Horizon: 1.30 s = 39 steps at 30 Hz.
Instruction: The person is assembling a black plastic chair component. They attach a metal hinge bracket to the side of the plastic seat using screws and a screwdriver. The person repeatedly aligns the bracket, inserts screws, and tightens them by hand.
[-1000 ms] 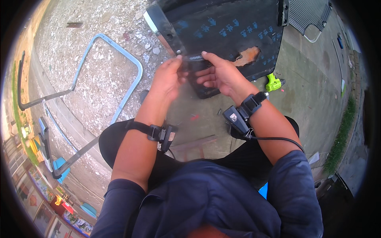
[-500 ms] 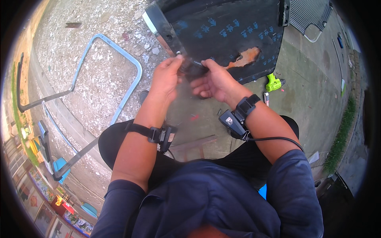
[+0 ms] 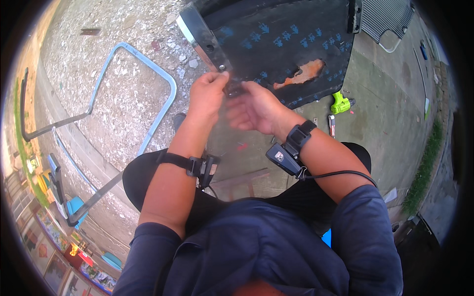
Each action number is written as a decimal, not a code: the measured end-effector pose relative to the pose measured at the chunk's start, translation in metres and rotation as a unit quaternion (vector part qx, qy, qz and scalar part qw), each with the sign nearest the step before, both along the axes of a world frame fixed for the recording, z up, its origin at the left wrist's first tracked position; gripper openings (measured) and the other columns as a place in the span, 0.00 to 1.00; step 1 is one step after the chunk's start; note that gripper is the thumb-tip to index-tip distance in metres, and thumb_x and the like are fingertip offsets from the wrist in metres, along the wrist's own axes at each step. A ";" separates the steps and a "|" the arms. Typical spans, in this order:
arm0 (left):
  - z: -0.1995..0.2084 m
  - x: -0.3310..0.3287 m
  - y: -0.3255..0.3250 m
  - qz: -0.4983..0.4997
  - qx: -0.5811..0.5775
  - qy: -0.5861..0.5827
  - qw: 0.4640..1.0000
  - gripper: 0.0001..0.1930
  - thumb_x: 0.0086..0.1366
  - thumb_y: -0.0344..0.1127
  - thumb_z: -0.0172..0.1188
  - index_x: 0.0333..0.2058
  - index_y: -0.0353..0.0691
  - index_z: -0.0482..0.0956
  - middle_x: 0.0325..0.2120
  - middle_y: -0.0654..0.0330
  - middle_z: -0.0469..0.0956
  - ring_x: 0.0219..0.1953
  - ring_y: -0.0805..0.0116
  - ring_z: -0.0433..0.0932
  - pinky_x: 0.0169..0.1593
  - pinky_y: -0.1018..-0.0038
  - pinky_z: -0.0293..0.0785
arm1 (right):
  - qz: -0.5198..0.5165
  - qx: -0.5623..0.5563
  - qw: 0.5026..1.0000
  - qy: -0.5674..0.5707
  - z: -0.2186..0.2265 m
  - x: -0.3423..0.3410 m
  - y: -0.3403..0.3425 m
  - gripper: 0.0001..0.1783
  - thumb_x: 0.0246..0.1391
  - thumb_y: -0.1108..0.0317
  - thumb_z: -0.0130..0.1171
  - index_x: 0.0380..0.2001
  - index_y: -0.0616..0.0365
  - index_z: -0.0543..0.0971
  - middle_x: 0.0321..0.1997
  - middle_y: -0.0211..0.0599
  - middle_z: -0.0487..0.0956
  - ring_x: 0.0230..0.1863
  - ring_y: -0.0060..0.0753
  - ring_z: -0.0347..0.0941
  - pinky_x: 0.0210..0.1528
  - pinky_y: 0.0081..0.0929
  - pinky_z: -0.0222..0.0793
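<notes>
A black panel (image 3: pixel 291 54) with blue printed marks lies in front of me, a ragged orange-brown hole (image 3: pixel 303 74) torn in it. Along its left edge runs a shiny metal bar (image 3: pixel 197 38) with a round bolt head (image 3: pixel 222 67) near its lower end. My left hand (image 3: pixel 206 93) is closed in a pinch just below that bolt; what its fingers hold is hidden. Beside it, at the panel's near left corner, my right hand (image 3: pixel 254 109) has its thumb at a small dark piece (image 3: pixel 234 90). The right fingers are smeared by motion.
A lime-green power drill (image 3: pixel 340 102) and a small knife-like tool (image 3: pixel 331 126) lie right of the panel. On the left, a bent metal tube frame (image 3: pixel 170 81) rests on rubble. A grey mesh panel (image 3: pixel 387 17) stands at the far right.
My right hand has shifted slightly left and down, its fingers less tucked in. The panel's near corner has moved a little left. My left hand stays almost in place.
</notes>
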<state>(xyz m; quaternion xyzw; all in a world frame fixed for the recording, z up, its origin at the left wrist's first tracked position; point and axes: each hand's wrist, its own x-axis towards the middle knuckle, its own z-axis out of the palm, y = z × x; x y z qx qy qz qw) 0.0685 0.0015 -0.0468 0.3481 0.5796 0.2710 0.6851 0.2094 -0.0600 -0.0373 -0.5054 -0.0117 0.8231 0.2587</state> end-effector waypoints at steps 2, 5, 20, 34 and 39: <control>-0.002 -0.001 0.002 -0.004 -0.005 0.011 1.000 0.09 0.67 0.38 0.63 0.31 0.42 0.77 0.23 0.71 0.71 0.22 0.83 0.64 0.21 0.85 0.56 | 0.004 0.012 1.000 -0.012 0.009 -0.003 0.002 0.35 0.65 0.39 0.37 0.49 0.63 0.73 0.39 0.47 0.80 0.32 0.39 0.80 0.34 0.33 0.73; 0.000 -0.002 0.007 0.012 -0.043 -0.014 0.999 0.08 0.67 0.38 0.63 0.32 0.41 0.77 0.23 0.71 0.69 0.22 0.83 0.64 0.21 0.85 0.56 | 0.034 0.052 0.995 -0.082 0.011 -0.001 0.001 0.31 0.64 0.42 0.44 0.46 0.62 0.76 0.36 0.43 0.80 0.33 0.38 0.80 0.34 0.33 0.74; 0.006 -0.007 0.010 0.002 -0.100 -0.047 0.994 0.08 0.67 0.37 0.63 0.34 0.40 0.78 0.25 0.70 0.68 0.19 0.84 0.61 0.19 0.85 0.52 | 0.174 0.359 0.814 -0.423 -0.022 0.010 -0.006 0.26 0.55 0.62 0.64 0.55 0.62 0.74 0.48 0.44 0.81 0.50 0.38 0.78 0.54 0.30 0.71; 0.026 -0.007 0.009 0.007 0.010 0.018 1.000 0.11 0.66 0.39 0.62 0.37 0.35 0.81 0.27 0.67 0.75 0.21 0.83 0.66 0.23 0.82 0.59 | 0.084 0.316 0.900 -0.289 -0.018 -0.006 -0.008 0.22 0.60 0.54 0.62 0.47 0.62 0.77 0.39 0.40 0.82 0.39 0.32 0.80 0.41 0.31 0.74; 0.034 -0.014 0.010 -0.018 0.111 0.064 0.992 0.12 0.65 0.38 0.63 0.41 0.34 0.81 0.28 0.64 0.78 0.23 0.82 0.69 0.26 0.82 0.63 | 0.013 0.251 0.957 -0.143 0.000 -0.014 -0.004 0.20 0.64 0.54 0.58 0.51 0.58 0.76 0.44 0.33 0.82 0.41 0.23 0.78 0.43 0.26 0.74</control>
